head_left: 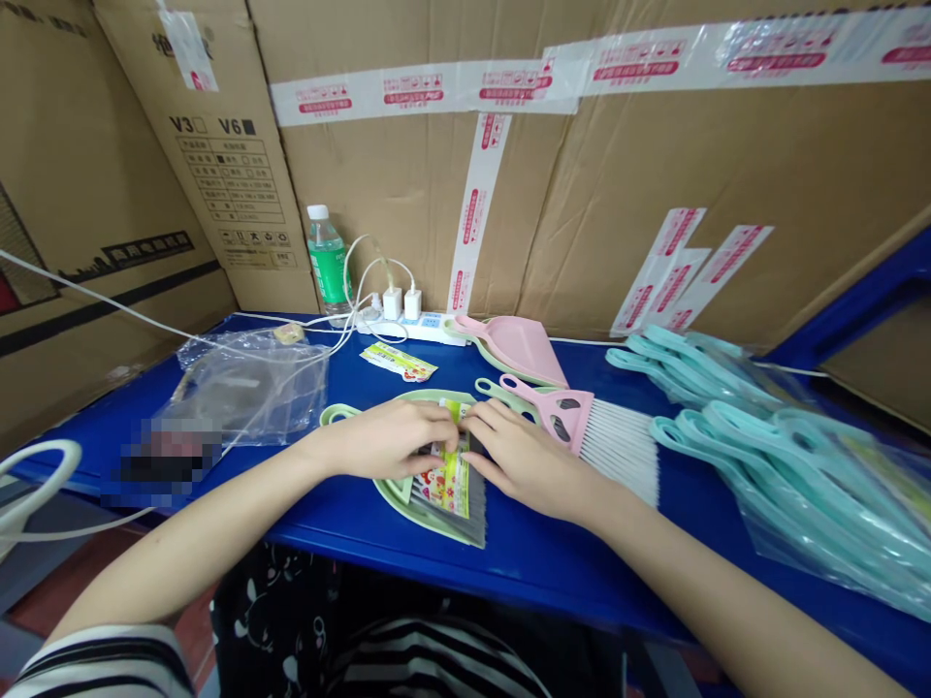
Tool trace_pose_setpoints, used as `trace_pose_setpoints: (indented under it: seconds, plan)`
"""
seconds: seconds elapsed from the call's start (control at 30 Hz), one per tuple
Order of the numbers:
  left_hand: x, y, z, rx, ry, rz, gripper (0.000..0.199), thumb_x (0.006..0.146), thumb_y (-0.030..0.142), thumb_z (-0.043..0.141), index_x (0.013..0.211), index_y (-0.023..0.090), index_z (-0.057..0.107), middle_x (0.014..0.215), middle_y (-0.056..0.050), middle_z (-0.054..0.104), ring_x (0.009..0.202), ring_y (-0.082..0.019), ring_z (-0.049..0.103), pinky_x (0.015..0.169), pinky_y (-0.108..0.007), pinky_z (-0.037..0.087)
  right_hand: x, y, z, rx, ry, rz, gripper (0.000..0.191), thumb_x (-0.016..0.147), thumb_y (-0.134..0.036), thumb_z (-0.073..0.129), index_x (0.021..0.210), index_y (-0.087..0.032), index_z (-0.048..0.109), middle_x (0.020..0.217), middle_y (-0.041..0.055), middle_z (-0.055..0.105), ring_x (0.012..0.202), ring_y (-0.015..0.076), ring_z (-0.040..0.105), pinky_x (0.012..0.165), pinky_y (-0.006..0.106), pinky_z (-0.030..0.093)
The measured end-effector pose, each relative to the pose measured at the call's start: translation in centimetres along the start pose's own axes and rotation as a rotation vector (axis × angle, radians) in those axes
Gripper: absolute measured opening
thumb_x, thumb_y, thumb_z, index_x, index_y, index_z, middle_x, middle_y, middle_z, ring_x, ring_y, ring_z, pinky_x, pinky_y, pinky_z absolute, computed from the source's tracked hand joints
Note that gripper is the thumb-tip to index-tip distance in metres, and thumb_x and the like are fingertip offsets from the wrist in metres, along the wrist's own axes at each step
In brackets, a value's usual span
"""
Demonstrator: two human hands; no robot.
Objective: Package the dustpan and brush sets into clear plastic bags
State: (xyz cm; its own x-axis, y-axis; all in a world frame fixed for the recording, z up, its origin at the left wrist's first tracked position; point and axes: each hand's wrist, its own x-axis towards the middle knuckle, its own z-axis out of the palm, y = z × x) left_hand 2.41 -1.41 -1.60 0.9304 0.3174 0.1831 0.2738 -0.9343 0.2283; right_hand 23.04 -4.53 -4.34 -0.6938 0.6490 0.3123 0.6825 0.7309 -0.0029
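My left hand [397,441] and my right hand [509,451] meet over a green dustpan [397,502] lying on the blue table. Between them is a yellow and red printed label [455,485], which lies over a small brush with grey bristles [476,509]. The left fingers are bent and pressed together on the label's left side. On its upper right edge, the right fingertips are curled close together. A pink brush [567,415] with white bristles lies just right of my right hand, beside a green handle.
Behind are a pink dustpan [524,344], another label [399,362], a power strip [429,327] and a bottle [329,267]. Bagged teal dustpans [786,456] lie at right. A clear plastic bag [254,383] and white cables lie left. Cardboard [407,204] stands behind the table [538,562].
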Motion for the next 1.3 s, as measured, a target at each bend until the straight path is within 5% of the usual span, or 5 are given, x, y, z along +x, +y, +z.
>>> trace_pose_setpoints:
  seconds: [1.3]
  plan:
    - [-0.03,-0.32,0.43,0.058,0.081,-0.083,0.011,0.085,0.009,0.055,0.084,0.018,0.061,0.079,0.000,0.065,0.072,-0.014,0.062,0.066,-0.024,0.043,0.04,0.60,0.28,0.025,0.006,0.008,0.011,0.089,-0.019,0.055,0.099,-0.016,0.060,0.092,0.0089,0.064,0.087,0.0249,0.061,0.075,0.041,0.053]
